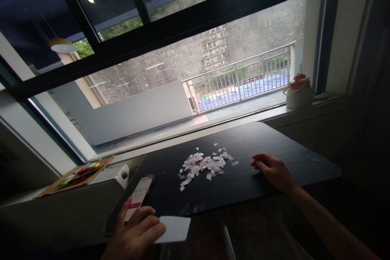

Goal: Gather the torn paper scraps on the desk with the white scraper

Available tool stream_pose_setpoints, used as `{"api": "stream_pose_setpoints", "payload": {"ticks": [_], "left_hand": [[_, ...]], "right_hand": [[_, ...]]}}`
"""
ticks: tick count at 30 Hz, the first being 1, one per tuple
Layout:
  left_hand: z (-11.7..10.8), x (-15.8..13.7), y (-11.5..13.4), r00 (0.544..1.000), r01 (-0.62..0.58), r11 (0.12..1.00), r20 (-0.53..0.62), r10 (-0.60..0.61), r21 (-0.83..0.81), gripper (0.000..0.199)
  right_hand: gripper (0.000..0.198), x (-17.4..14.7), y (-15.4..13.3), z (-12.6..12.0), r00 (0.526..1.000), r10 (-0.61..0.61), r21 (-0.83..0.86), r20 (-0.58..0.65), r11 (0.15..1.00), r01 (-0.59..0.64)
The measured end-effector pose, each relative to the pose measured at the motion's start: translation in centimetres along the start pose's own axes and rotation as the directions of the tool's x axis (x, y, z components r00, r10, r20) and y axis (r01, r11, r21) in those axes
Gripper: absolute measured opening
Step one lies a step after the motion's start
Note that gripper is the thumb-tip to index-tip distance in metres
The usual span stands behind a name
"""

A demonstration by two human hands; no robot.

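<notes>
My left hand (137, 227) is at the front left edge of the table, closed on a white card (176, 229) that juts out to the right, past the table's near edge. Its index finger points up beside a phone (138, 195), which lies on the table with a timer-like display lit. My right hand (274, 170) is low over the right part of the dark table (243, 187), fingers curled in; whether anything is between them is hidden. A pile of small white and pinkish paper pieces (204, 164) lies mid-table, between the hands.
A few clear scraps (195, 209) lie near the table's front edge. On the left, a white heater-like unit (117, 174) stands beside a brown sheet (88, 170) carrying colourful items. A white pot-like container (299, 94) sits on the window sill behind the table.
</notes>
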State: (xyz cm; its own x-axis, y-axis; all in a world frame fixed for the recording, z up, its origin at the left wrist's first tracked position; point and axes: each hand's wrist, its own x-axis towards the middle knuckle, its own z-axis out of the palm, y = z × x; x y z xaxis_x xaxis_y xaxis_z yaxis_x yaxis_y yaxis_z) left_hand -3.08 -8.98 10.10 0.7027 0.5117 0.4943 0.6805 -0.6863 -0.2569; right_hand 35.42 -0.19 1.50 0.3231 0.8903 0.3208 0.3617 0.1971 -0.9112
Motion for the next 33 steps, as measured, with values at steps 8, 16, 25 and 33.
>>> {"api": "stream_pose_setpoints", "payload": {"ticks": [8, 16, 25, 33], "left_hand": [[1.7, 1.6, -1.5, 0.996, -0.087, 0.992, 0.015, 0.086, 0.090, 0.029], [0.1, 0.4, -0.5, 0.998, -0.023, 0.998, 0.052, 0.026, -0.060, 0.015], [1.5, 2.1, -1.3, 0.988, -0.123, 0.991, 0.103, 0.117, 0.054, 0.028], [0.9, 1.2, -0.8, 0.992, -0.062, 0.998, 0.112, 0.060, 0.014, 0.026]], "right_hand": [[0.017, 0.0, 0.0, 0.0, 1.000, -0.006, -0.015, 0.001, 1.000, 0.006], [0.015, 0.0, -0.2, 0.1, 1.000, -0.003, -0.001, -0.011, 1.000, 0.003], [0.016, -0.1, -0.3, 0.0, 1.000, 0.005, -0.016, -0.006, 1.000, -0.005], [0.016, 0.0, -0.1, -0.1, 1.000, 0.004, -0.021, 0.000, 1.000, -0.004]]}}
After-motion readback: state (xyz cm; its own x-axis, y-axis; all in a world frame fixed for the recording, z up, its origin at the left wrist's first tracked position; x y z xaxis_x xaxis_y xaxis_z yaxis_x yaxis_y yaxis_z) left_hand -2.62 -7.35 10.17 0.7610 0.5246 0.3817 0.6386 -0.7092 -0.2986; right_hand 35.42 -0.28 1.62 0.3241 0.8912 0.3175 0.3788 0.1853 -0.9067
